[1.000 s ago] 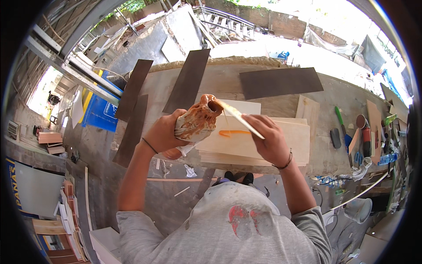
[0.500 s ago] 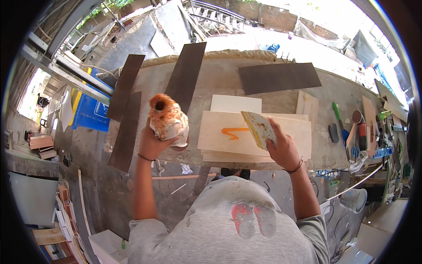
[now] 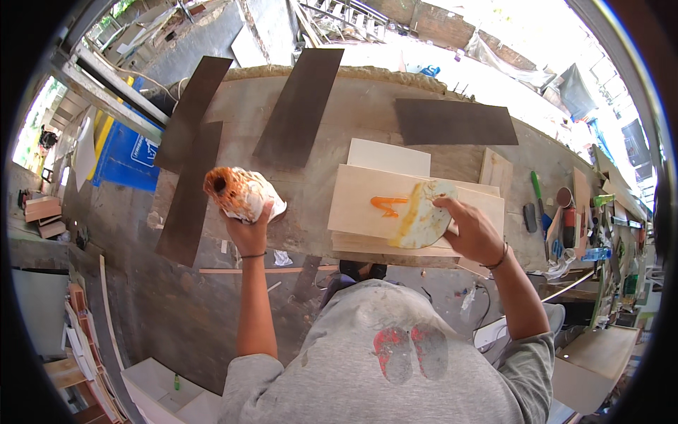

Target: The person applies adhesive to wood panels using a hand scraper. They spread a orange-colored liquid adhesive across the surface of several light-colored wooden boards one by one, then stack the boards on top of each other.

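My left hand [image 3: 248, 232] is wrapped round a bottle [image 3: 248, 192] crusted with white and orange-brown residue. Its dark round mouth tilts toward the left, above the bench. In my right hand [image 3: 477, 230] is a flat, pale glue spreader [image 3: 429, 218], gripped between thumb and fingers. Yellow-orange smears run along the spreader's left edge, which is down at the top board. A zigzag of orange glue [image 3: 385, 206] lies on that light wooden board [image 3: 357, 187], just left of the spreader. The board tops a loose stack near the bench's front edge.
Several dark brown panels [image 3: 300, 106] lie on the workbench [image 3: 360, 106]. Behind the stack a white board [image 3: 388, 157] sticks out. To the right are a green-handled tool [image 3: 537, 185], a dark block [image 3: 530, 218] and a plastic bottle [image 3: 597, 254]. A blue bin [image 3: 127, 159] stands left of the bench.
The bottle has moved left and tipped further left. The spreader has come down flatter onto the board, beside the glue, which now shows a longer zigzag. My view has shifted slightly.
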Demonstrator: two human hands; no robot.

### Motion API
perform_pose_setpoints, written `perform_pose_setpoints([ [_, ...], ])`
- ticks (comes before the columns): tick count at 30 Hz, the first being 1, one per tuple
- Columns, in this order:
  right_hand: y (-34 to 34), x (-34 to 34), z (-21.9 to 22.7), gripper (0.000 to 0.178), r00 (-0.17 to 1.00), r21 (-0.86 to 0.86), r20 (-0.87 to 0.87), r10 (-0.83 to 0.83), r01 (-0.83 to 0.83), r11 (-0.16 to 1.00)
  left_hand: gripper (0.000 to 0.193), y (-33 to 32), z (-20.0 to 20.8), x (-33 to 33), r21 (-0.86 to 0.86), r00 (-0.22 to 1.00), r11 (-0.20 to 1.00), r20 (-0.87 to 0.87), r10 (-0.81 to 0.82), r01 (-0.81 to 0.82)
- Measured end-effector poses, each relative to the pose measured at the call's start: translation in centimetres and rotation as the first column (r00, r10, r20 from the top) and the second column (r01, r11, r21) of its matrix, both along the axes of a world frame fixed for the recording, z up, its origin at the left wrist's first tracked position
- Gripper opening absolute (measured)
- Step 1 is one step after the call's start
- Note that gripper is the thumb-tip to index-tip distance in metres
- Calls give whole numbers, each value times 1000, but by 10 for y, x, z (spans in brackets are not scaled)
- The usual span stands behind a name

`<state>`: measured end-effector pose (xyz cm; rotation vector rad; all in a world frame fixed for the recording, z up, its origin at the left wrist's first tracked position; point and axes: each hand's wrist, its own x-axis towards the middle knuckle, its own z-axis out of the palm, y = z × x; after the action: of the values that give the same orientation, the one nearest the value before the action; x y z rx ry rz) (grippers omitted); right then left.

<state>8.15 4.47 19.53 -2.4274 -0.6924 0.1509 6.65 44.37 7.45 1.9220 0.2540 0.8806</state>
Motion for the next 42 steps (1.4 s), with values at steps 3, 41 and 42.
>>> perform_pose_setpoints([
  [3, 10, 15, 1, 24, 1000, -173, -21, -19, 15, 985, 90, 5, -4, 7, -197, 998, 979, -30, -56, 49],
  [41, 86, 146, -44, 39, 982, -312, 159, 99, -45, 949, 45, -129, -107, -21, -299, 877, 906, -287, -385, 300],
  [42, 92, 139, -44, 39, 979, -279, 127, 161, -121, 953, 45, -129, -109, -18, -297, 883, 911, -287, -372, 287],
])
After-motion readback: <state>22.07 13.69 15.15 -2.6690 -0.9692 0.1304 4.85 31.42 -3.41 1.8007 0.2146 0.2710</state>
